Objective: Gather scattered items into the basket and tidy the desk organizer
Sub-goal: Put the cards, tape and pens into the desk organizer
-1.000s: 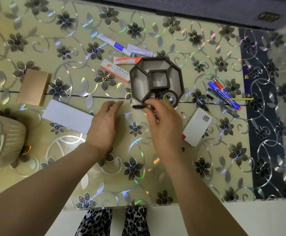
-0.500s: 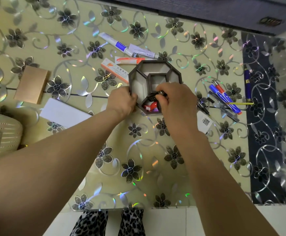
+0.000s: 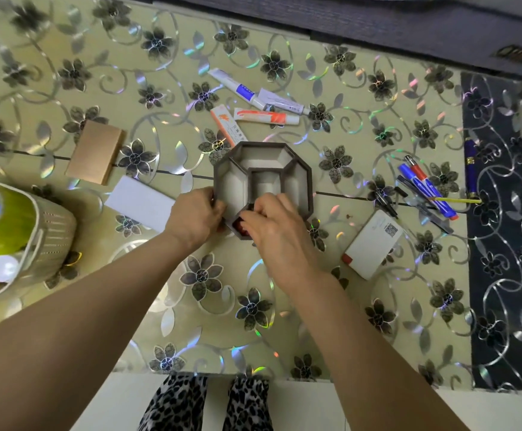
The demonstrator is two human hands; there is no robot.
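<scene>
Right now, from the head view, the tidy-the-organizer step looks in hand. The left hand (image 3: 196, 217) grips the organizer's (image 3: 264, 157) near-left wall, fingers curled on it. The right hand (image 3: 277, 227) bends its fingers (image 3: 255, 217) down into the near pocket, over something red (image 3: 239, 227); I cannot tell if they pinch it. Next, I think, pens (image 3: 424, 188) and tubes (image 3: 253, 98) need picking up from the desk (image 3: 222, 321). The basket (image 3: 51, 231) sits far left.

Left hand (image 3: 196, 213) gripping; right hand (image 3: 272, 225) seemingly curled.
</scene>
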